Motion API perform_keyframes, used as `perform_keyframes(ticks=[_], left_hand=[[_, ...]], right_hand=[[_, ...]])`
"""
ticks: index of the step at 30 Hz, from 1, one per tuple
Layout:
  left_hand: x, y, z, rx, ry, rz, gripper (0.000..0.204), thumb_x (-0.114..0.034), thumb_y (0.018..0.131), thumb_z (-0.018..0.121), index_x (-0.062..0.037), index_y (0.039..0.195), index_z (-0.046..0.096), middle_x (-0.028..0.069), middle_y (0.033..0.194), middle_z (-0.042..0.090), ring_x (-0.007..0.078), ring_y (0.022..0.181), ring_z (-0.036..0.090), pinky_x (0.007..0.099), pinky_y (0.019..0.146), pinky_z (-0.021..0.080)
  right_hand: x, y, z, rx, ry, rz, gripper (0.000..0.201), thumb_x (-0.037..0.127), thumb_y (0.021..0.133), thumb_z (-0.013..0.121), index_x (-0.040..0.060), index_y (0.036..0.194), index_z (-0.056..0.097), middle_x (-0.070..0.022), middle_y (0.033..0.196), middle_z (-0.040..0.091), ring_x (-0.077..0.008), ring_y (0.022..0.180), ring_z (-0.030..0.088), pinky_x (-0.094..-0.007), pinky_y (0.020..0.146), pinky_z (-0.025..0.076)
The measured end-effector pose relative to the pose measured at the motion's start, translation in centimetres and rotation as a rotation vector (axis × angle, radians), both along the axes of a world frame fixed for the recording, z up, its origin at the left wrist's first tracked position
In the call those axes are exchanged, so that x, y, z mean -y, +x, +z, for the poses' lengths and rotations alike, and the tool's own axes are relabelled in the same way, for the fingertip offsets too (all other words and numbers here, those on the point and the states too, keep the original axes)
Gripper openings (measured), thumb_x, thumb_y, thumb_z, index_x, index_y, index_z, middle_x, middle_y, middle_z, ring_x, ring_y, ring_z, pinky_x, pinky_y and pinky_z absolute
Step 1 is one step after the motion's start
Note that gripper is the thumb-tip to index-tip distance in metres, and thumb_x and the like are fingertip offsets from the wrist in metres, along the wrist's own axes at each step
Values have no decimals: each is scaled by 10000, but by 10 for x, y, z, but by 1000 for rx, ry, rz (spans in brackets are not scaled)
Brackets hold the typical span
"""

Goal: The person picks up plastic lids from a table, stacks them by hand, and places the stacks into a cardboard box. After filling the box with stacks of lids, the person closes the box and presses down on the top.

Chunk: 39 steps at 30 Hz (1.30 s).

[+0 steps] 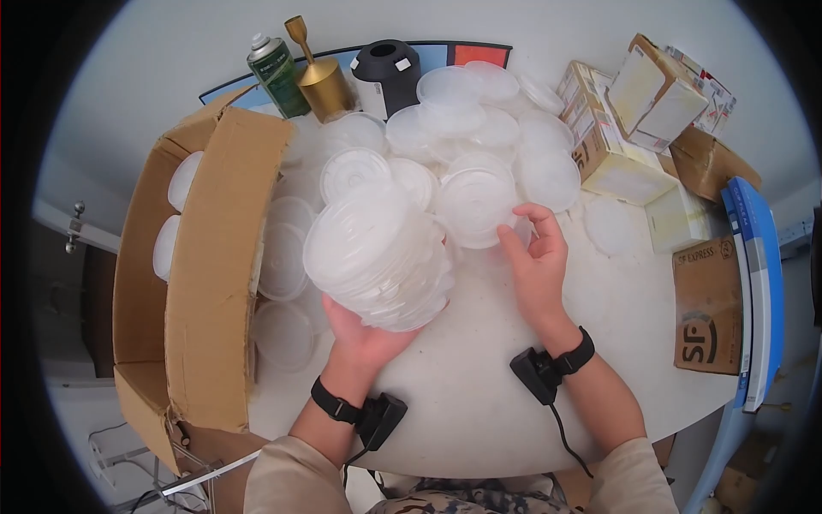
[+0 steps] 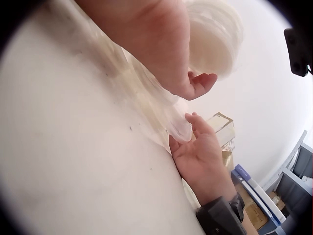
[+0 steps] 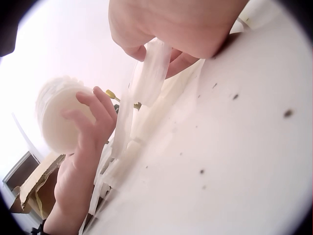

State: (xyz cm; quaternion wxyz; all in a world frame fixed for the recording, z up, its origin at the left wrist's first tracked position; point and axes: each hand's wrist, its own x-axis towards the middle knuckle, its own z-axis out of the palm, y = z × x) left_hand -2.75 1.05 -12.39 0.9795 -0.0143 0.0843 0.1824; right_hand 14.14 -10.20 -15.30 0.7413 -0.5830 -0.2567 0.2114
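Note:
My left hand (image 1: pixel 370 338) holds up a thick stack of round, translucent plastic lids (image 1: pixel 377 248), tilted, gripping it from below and behind. The right wrist view shows that hand's fingers (image 3: pixel 100 110) spread across the stack's underside. To the right, my right hand (image 1: pixel 539 265) pinches the near edge of some lids (image 1: pixel 476 206) at the front of a loose pile. In the right wrist view its thumb and fingers close around these lids (image 3: pixel 152 73), standing edge-on. I cannot tell how many lids it grips.
More lids (image 1: pixel 454 116) lie heaped at the back of the white table (image 1: pixel 462 385). An open cardboard box (image 1: pixel 218 257) stands at left with lids inside. Behind are a spray can (image 1: pixel 278 77), a gold holder (image 1: pixel 325 86) and a black-topped container (image 1: pixel 387 73). Boxes (image 1: pixel 706 308) and blue folders (image 1: pixel 758 291) line the right.

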Motion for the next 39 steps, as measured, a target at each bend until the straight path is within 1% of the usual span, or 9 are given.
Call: perform_keyframes(ticks=[5, 7, 10, 13, 17, 26, 28, 34, 39], left_hand=[[2, 3, 0, 25, -9, 19, 735, -606, 887, 458, -181, 1478, 352, 213, 1492, 353, 371, 1280, 457, 526, 949, 454], [2, 2, -4, -83, 164, 13, 740, -594, 904, 443, -163, 1496, 331, 181, 1533, 321, 350, 1336, 419, 512, 1050, 391], [1, -3, -16, 21, 117, -33, 720, -563, 925, 418, -142, 1502, 325, 134, 1547, 325, 336, 1370, 385, 505, 1120, 316], [2, -4, -16, -1, 178, -53, 655, -440, 915, 420, -88, 1466, 373, 95, 1496, 414, 295, 1337, 428, 470, 1089, 350], [0, -5, -21, -12, 218, -46, 649, -418, 905, 435, -74, 1453, 384, 95, 1490, 417, 286, 1337, 426, 464, 1090, 348], [10, -3, -23, -358, 690, 90, 830, -634, 868, 503, -86, 1471, 346, 76, 1477, 421, 247, 1359, 398, 422, 1093, 349], [10, -3, -22, -299, 715, 137, 847, -401, 842, 678, -72, 1494, 249, 81, 1468, 396, 240, 1351, 402, 390, 1109, 337], [13, 6, -22, -393, 1046, 288, 913, -263, 788, 765, -72, 1491, 214, 112, 1429, 376, 247, 1343, 393, 399, 1102, 348], [16, 9, -14, -393, 1096, 303, 913, -168, 768, 786, -70, 1482, 225, 115, 1427, 354, 258, 1342, 389, 410, 1094, 365]], right_hand=[[-2, 2, 2, 0, 58, -148, 433, -35, 887, 598, 16, 1302, 482, -81, 1182, 518, -123, 1029, 562, -267, 860, 483], [0, 2, 5, -88, 65, -193, 495, -12, 907, 575, 28, 1381, 439, -83, 1242, 490, -141, 1084, 548, -277, 915, 466], [0, 5, 3, -170, 126, -221, 470, 28, 934, 551, 34, 1390, 441, -79, 1273, 491, -147, 1123, 535, -281, 951, 445], [-1, 5, 5, -285, 167, -241, 448, 50, 956, 527, 31, 1396, 445, -87, 1323, 490, -148, 1147, 529, -287, 971, 438], [-1, 7, 2, -336, 243, -195, 448, 60, 970, 511, 27, 1411, 440, -96, 1369, 487, -146, 1186, 517, -293, 985, 437], [1, 5, 8, -412, 264, -89, 452, 112, 1000, 479, -9, 1429, 402, -107, 1413, 491, -183, 1278, 495, -333, 1064, 416], [2, 6, 7, -397, 271, -72, 454, 118, 1003, 477, -11, 1431, 398, -104, 1417, 487, -180, 1279, 495, -334, 1065, 417], [4, 9, 12, -263, 287, -56, 473, 89, 986, 476, -22, 1437, 388, -104, 1439, 463, -167, 1297, 467, -324, 1072, 395], [11, 3, 60, -177, 181, -31, 484, 59, 967, 474, -13, 1439, 395, -111, 1440, 453, -167, 1301, 457, -319, 1071, 387]])
